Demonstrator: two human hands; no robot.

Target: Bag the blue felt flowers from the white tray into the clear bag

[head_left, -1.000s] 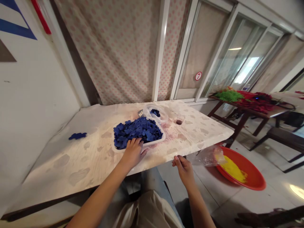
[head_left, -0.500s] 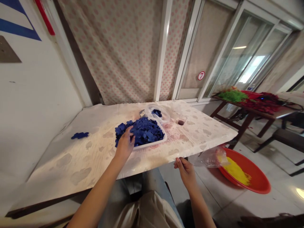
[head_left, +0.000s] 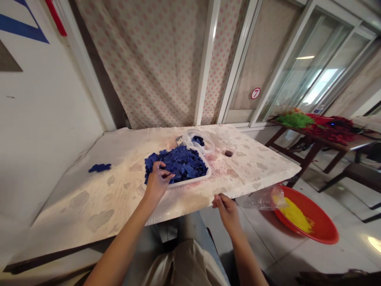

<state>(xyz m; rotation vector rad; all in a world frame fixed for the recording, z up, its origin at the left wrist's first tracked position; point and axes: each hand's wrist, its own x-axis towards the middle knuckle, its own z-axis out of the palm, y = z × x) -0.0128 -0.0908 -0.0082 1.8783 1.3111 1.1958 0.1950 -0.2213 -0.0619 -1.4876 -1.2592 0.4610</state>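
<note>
While the left hand (head_left: 157, 184) rests at the near edge of the blue heap, a small cluster of blue petal-shaped pieces (head_left: 99, 168) lies well apart from it, toward the left of a stained white tabletop (head_left: 74, 206). The hand's fingers curve downward, moderately spread, with their tips among a large heap of blue pieces (head_left: 178, 163) piled in a white plastic tray (head_left: 196, 181); whether they hold any piece cannot be told. Just behind the tray, a clear plastic bag (head_left: 198, 143) holds a few more blue pieces, and to its right stands a small clear cup (head_left: 229, 151) with dark liquid in it. The right hand (head_left: 228, 212) is at the table's front edge, its fingers bent and narrowly drawn together, though it is unclear whether they pinch anything. Beyond it, a crumpled plastic bag (head_left: 262, 200) lies against a red basin (head_left: 323, 228) holding yellow material (head_left: 294, 215). Farther right, green material (head_left: 294, 120) and dark red material (head_left: 333, 133) lie on a wooden table (head_left: 315, 147).
</note>
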